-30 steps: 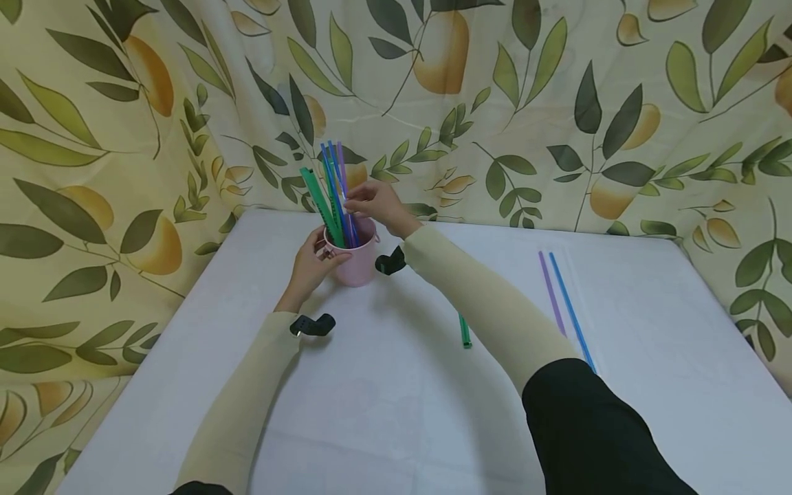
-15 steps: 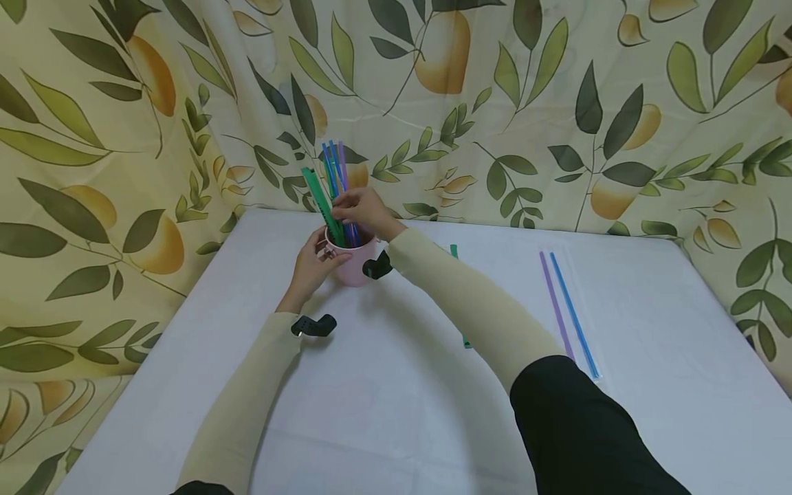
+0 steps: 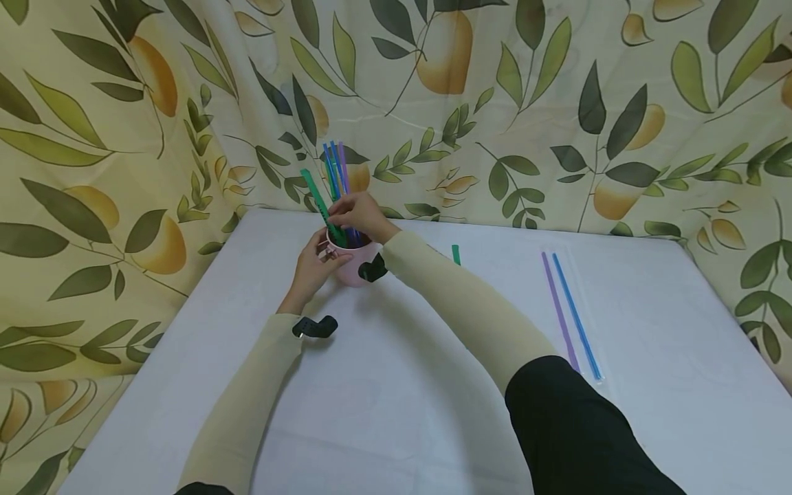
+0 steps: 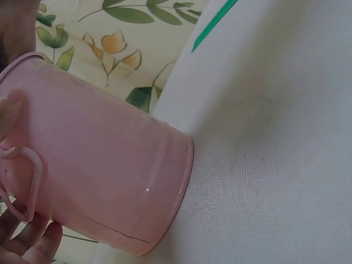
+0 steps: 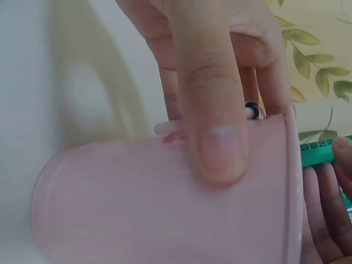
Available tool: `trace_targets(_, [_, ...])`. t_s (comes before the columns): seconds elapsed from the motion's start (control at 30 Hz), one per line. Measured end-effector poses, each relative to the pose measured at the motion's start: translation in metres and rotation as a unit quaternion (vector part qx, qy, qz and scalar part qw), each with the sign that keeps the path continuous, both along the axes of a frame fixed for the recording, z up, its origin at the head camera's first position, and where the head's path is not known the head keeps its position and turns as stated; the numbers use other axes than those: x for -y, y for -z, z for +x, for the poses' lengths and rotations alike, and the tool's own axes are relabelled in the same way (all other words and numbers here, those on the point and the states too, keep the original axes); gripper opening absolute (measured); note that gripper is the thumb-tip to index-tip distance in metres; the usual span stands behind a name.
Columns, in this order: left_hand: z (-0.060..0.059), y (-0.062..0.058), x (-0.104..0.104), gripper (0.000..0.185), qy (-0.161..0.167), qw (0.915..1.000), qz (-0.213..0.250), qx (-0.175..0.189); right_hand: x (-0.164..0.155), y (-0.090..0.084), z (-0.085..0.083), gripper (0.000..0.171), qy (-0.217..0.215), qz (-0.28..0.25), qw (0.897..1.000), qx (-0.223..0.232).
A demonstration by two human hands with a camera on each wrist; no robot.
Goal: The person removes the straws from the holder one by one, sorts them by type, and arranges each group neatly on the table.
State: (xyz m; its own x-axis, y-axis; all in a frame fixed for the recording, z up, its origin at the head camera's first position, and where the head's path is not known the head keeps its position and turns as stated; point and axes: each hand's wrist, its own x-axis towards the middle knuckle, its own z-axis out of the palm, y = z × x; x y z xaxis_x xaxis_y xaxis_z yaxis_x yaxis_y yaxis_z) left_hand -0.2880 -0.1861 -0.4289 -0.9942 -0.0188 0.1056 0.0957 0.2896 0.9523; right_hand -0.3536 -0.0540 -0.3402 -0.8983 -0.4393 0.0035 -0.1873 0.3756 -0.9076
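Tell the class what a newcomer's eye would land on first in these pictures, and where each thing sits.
First comes the pink cup at the far left of the white table, bristling with upright coloured straws. The left hand grips its side while the right hand pinches the straws at the rim. Next, a purple straw and a blue straw lie side by side on the right, before a curtain printed with leaves and yellow fruit.

Even, bright, diffuse light; arms cast soft shadows on the white table (image 3: pixel 396 385). Head view sharp, its edges slightly bowed. Both wrist views are close-range and soft.
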Motion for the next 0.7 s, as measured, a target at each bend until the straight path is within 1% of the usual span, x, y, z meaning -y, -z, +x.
trace_targets(0.1, [0.0003, 0.0003, 0.0004, 0.077, 0.001, 1.0000, -0.001, -0.002, 0.0033, 0.0010, -0.0006, 0.021, 0.000, 0.005, 1.000, -0.005])
trace_targets(0.37, [0.0005, 0.0003, 0.0003, 0.077, 0.004, 1.0000, -0.003, -0.004, 0.0093, 0.0014, -0.0007, 0.020, 0.008, 0.041, 0.998, -0.037])
trace_targets(0.53, [0.0004, 0.0005, 0.0008, 0.077, 0.006, 1.0000, -0.003, -0.006, 0.0101, -0.0001, -0.0005, 0.021, 0.009, 0.054, 0.998, -0.035])
trace_targets(0.7, [0.0012, 0.0004, 0.0012, 0.076, 0.006, 0.9999, 0.003, -0.010, 0.0105, -0.0006, -0.0007, 0.020, 0.005, 0.055, 0.998, -0.030])
